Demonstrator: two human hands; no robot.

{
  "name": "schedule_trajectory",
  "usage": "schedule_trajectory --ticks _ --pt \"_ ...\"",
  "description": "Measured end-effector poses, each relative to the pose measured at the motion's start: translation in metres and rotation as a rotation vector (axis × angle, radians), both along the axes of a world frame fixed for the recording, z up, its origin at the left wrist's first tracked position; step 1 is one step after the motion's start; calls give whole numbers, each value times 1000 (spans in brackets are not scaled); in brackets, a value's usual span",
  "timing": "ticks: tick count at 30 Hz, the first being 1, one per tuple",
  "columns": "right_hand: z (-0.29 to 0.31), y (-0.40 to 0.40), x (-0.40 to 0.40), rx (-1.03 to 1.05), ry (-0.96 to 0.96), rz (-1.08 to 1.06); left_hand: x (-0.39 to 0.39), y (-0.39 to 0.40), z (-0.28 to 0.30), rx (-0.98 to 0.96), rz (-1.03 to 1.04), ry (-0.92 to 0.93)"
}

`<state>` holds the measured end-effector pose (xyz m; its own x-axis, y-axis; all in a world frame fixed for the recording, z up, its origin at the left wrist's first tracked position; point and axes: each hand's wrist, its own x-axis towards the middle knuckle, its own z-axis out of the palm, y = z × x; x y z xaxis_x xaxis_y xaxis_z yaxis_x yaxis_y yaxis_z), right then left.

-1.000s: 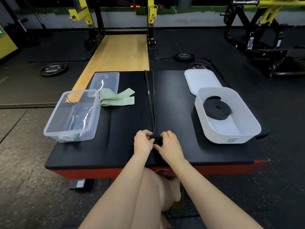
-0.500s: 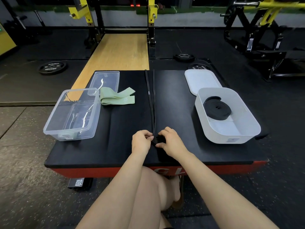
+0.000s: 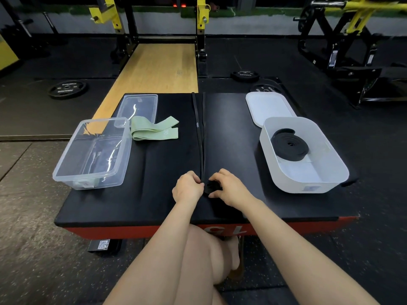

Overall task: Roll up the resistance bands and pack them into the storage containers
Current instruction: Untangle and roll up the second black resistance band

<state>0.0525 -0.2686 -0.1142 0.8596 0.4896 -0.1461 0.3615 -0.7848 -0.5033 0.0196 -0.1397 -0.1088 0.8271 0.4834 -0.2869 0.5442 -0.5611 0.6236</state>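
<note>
Right hand [image 3: 231,188] pinching a small rolled-up start of the long black resistance band [image 3: 200,137], thumb under and fingers curled over the coil; left hand [image 3: 187,190] right beside it, fingertips clenched onto the same band just where the flat part meets the roll; rest of that band running straight away from the fingers, doubled, flat along the middle of the black padded platform [image 3: 154,194] to its far edge. Off to the right of the fingers, a white storage tub [image 3: 308,181] with an already coiled black band [image 3: 288,144] inside; white lid [image 3: 268,106] just behind it. Left and a bit further out, a folded green fabric band [image 3: 154,128], loose on the pad; next to that a clear plastic container [image 3: 66,170], its clear lid [image 3: 138,106] lying behind; weight plates [image 3: 66,89] on the gym floor beyond.
</note>
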Motion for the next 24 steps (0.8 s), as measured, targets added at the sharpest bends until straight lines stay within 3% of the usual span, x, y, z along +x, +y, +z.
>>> schedule_trajectory --ticks 8,17,24 --pt "-11 3 -23 97 -77 -272 1 0 -3 -49 -6 -34" --pt "-13 16 -32 48 -209 -241 -1 -2 -6 -38 -60 -111" --pt "-8 6 -19 68 -150 -106 -4 2 -7 -82 -110 -99"
